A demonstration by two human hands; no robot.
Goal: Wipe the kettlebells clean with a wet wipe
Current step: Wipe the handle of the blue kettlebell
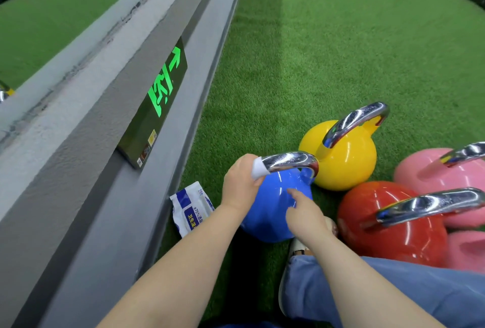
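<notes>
Chrome handle [288, 161] of the heavy, slippery blue kettlebell [273, 207] is clenched through a wet wipe [258, 167] by the left hand [240, 183], while the body is touched by the relaxed right hand [304, 213]

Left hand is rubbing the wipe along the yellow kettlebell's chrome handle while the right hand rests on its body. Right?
Not quite. In the head view the left hand holds the wipe on the blue kettlebell's chrome handle, not the yellow kettlebell's. The right hand rests on that blue body.

Open turf [328, 38] stretches ahead. The grey wall [91, 144] blocks the left; clustered kettlebells [393, 222] crowd the right.
</notes>
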